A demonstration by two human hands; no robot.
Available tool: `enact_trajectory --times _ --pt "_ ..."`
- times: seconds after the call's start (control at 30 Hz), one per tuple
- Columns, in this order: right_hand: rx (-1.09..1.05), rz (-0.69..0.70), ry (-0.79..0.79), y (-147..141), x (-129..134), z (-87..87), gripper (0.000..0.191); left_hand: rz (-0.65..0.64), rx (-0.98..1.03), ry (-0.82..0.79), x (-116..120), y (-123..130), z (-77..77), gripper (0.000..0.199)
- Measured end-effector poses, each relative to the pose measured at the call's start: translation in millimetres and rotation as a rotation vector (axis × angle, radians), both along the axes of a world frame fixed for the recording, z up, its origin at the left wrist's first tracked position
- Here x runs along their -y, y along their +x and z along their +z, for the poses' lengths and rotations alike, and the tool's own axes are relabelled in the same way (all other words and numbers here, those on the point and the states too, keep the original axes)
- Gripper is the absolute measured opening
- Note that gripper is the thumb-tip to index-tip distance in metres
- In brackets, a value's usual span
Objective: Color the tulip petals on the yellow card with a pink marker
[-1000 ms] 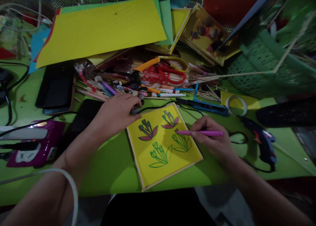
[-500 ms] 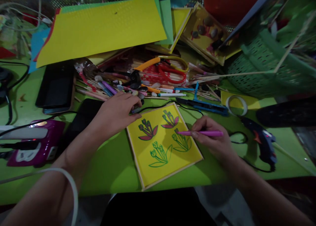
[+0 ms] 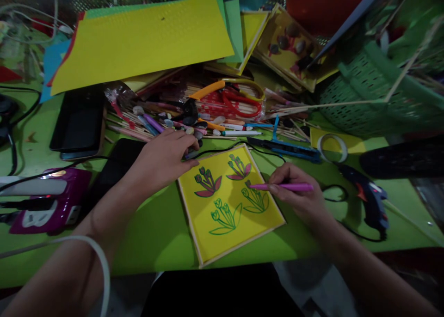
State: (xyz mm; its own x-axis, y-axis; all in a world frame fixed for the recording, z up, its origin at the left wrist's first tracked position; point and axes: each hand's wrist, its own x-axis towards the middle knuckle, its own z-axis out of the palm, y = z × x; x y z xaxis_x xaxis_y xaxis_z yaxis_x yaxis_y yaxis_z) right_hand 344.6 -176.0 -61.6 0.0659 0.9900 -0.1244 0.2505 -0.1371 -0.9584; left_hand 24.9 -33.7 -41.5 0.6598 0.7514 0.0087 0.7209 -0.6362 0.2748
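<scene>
A purple marker (image 3: 296, 187) is gripped in my right hand (image 3: 300, 192), its tip touching an upper flower of the lower-right drawing. The square yellow picture board (image 3: 239, 236) lies tilted on the table with a pale wooden edge. Green-outlined flowers cover it; the two upper groups have pink-filled leaves, while the lower two have unfilled leaves. My left hand (image 3: 166, 156) rests at the board's upper left corner, thumb on its edge and fingers loosely bent, apart from the thumb. Something small and bluish shows below those fingers, too unclear to name.
Behind the board lie pens, sticks, pebbles and orange-and-red-handled scissors (image 3: 243, 106). Yellow paper (image 3: 145, 39) covers the back. A glue gun (image 3: 369, 199), tape roll (image 3: 332, 148) and green basket (image 3: 374, 90) stand right; phones (image 3: 79, 120) and a purple power strip (image 3: 52, 201) lie left.
</scene>
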Motion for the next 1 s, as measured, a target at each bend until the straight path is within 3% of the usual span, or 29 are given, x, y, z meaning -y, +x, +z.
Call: enact_trajectory --times 0.3,1.0 --pt "-0.077 -0.086 0.034 -1.9 -2.3 2.7 0.030 0.005 -0.001 -0.018 -1.1 -0.6 0.1 0.028" --pt "-0.016 -0.030 -0.007 -2.6 0.3 3.7 0.028 0.005 -0.035 -0.007 -1.2 0.1 1.4 0.027"
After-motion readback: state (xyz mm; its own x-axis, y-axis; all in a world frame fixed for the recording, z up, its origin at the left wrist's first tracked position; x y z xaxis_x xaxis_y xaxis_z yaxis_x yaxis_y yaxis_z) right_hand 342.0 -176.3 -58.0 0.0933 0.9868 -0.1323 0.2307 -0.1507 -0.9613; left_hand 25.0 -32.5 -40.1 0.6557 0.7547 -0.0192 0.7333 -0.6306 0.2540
